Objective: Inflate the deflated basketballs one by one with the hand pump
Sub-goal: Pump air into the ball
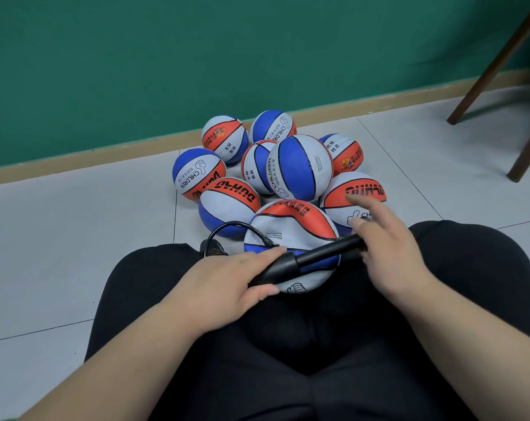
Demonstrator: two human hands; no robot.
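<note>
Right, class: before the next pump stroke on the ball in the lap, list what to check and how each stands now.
1. Tip of hose at the valve of lap ball: ok; depth cannot tell.
2. Kinks in hose: ok, one smooth loop.
3. Grip of left hand on pump body: ok.
4. Hold of right hand on pump's far end: ok, index finger sticking out.
5. Steadiness of lap ball between thighs: ok.
6. Firmness of lap ball: cannot tell.
</note>
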